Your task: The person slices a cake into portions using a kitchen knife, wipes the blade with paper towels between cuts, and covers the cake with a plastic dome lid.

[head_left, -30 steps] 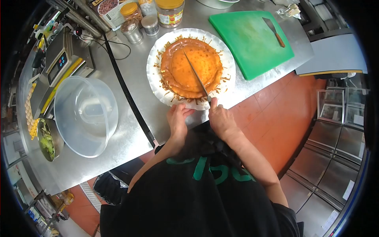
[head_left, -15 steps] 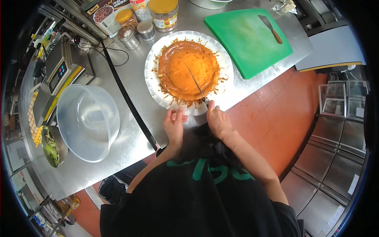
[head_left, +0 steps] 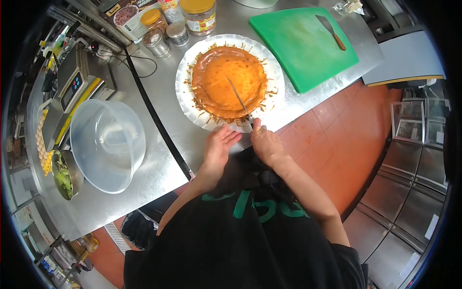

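Note:
A round, browned cake (head_left: 211,79) lies on a sheet of white paper (head_left: 184,94) with frilled edges. My right hand (head_left: 266,143) is closed round the handle of a long, thin knife (head_left: 236,93). The blade lies across the near right part of the cake, its tip close to the middle. A faint line runs over the cake's top beyond the tip. My left hand (head_left: 219,148) is at the paper's near edge, fingers stretched out and holding nothing; whether it touches the paper I cannot tell.
A green cutting board (head_left: 303,53) with a wooden-handled spatula (head_left: 332,32) is at the right. Jars (head_left: 199,17) stand behind the cake. To the left are a clear plastic tub (head_left: 108,144), a metal bowl of greens (head_left: 62,176) and a scale (head_left: 72,89).
The knife has been drawn back towards me, its tip now nearer the cake's middle. My left hand's fingers have straightened and moved to the right along the paper's edge.

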A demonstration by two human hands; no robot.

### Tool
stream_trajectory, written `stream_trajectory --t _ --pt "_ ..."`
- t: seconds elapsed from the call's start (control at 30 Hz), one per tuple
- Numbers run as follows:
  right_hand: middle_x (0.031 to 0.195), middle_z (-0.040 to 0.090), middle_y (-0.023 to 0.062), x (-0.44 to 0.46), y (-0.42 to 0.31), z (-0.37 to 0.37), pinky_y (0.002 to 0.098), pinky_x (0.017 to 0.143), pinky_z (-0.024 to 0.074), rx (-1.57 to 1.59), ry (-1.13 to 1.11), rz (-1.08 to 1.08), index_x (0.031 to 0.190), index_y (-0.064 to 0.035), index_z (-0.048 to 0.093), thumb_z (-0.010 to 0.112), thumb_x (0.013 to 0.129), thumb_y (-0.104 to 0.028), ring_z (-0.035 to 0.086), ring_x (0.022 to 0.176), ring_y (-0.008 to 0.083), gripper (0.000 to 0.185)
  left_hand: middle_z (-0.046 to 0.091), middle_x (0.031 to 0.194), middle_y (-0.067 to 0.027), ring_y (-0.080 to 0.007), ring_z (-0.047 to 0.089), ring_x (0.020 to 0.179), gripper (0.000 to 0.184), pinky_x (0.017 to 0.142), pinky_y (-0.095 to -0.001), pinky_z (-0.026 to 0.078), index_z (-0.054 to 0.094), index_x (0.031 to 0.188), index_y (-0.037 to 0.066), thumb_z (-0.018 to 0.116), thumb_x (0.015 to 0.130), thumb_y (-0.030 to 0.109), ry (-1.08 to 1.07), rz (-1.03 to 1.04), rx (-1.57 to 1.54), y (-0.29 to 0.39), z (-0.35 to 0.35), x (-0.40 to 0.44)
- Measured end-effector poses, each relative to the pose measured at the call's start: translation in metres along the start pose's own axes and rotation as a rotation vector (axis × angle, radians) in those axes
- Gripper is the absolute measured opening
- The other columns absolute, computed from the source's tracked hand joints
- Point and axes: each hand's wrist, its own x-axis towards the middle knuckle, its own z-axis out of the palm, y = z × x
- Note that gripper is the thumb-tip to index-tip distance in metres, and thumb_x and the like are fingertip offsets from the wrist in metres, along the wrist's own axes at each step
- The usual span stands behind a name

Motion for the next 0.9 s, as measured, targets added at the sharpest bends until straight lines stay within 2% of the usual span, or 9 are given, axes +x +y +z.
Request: stream_trajectory --t 0.07,0.13,0.23,0.37,0.43,0.57,0.77,0.87,0.9 --pt "0.095 0.058 0.0283 0.0 0.0 -0.001 0.0478 0.068 0.0503 0.006 -0.01 0.009 0.121 0.0096 0.034 0.037 0.094 -0.015 0.061 0.081 0.0425 0.037 0.052 0.108 -0.0216 -0.0354 0.055 0.106 0.042 0.095 -0.0487 0.045 0.044 0.111 -0.009 0.061 0.087 0.022 0.031 -0.037 -0.07 0.006 0.012 0.003" --pt "0.09 0.059 0.0252 0.001 0.0 0.003 0.0421 0.065 0.0546 -0.031 0.057 -0.028 0.118 0.0087 0.036 0.047 0.084 -0.002 0.065 0.078 0.0367 0.037 0.045 0.121 -0.0238 -0.0365 0.042 0.121 0.052 0.103 -0.0512 0.037 0.038 0.119 -0.01 0.059 0.087 0.025 0.232 -0.108 -0.273 0.029 0.04 -0.007" --pt "0.088 0.06 0.0249 0.002 0.003 0.006 0.0414 0.064 0.0548 -0.041 0.064 -0.045 0.117 0.0082 0.037 0.047 0.084 -0.002 0.066 0.076 0.0361 0.036 0.04 0.129 -0.024 -0.0359 0.035 0.127 0.062 0.105 -0.0514 0.034 0.032 0.126 -0.011 0.057 0.086 0.029 0.141 -0.197 -0.402 0.038 0.037 -0.003" --pt "0.087 0.06 0.0247 0.004 0.004 0.007 0.041 0.063 0.0549 -0.041 0.064 -0.05 0.115 0.0074 0.037 0.047 0.085 -0.002 0.066 0.075 0.0358 0.033 0.037 0.133 -0.0248 -0.035 0.035 0.128 0.065 0.106 -0.0508 0.033 0.031 0.127 -0.012 0.057 0.087 0.032 0.205 -0.229 -0.384 0.038 0.046 0.006" --pt "0.086 0.06 0.0243 0.002 0.003 0.002 0.0407 0.063 0.0551 -0.034 0.061 -0.064 0.113 0.0067 0.038 0.047 0.085 -0.002 0.066 0.074 0.0354 0.031 0.043 0.128 -0.0253 -0.0357 0.043 0.122 0.062 0.104 -0.0493 0.036 0.035 0.127 -0.008 0.059 0.087 0.033 0.205 -0.176 -0.155 0.032 0.051 0.012" --pt "0.086 0.061 0.0244 0.002 0.003 -0.001 0.0406 0.063 0.0552 -0.018 0.063 -0.069 0.11 0.0059 0.038 0.047 0.085 -0.002 0.066 0.074 0.0354 0.028 0.05 0.121 -0.0232 -0.0352 0.049 0.116 0.054 0.101 -0.0479 0.039 0.04 0.126 -0.002 0.06 0.089 0.032 0.16 -0.223 -0.07 0.028 0.05 0.022" --pt "0.086 0.061 0.0264 0.0 0.001 -0.009 0.0405 0.063 0.0553 0.008 0.029 -0.047 0.106 0.0045 0.039 0.046 0.086 -0.002 0.066 0.076 0.0363 0.022 0.054 0.117 -0.021 -0.0327 0.054 0.108 0.044 0.096 -0.0463 0.045 0.044 0.123 0.003 0.06 0.09 0.026 0.147 -0.169 0.001 0.029 0.047 0.018" --pt "0.087 0.059 0.0288 0.002 0.001 -0.008 0.046 0.066 0.0522 0.072 -0.001 -0.033 0.111 0.0113 0.037 0.039 0.087 -0.001 0.063 0.077 0.0411 0.026 0.053 0.117 -0.0196 -0.0305 0.054 0.11 0.042 0.091 -0.0426 0.049 0.044 0.122 0.002 0.061 0.089 0.022 0.092 -0.12 0.084 0.035 0.054 -0.006" --pt "0.087 0.06 0.0272 0.002 0.001 -0.006 0.0434 0.065 0.0537 0.042 0.015 -0.035 0.109 0.0083 0.038 0.042 0.087 -0.001 0.064 0.076 0.0388 0.024 0.055 0.115 -0.0182 -0.0289 0.055 0.108 0.041 0.087 -0.04 0.051 0.044 0.123 0.001 0.061 0.089 0.017 0.194 -0.157 0.121 0.031 0.05 -0.01"
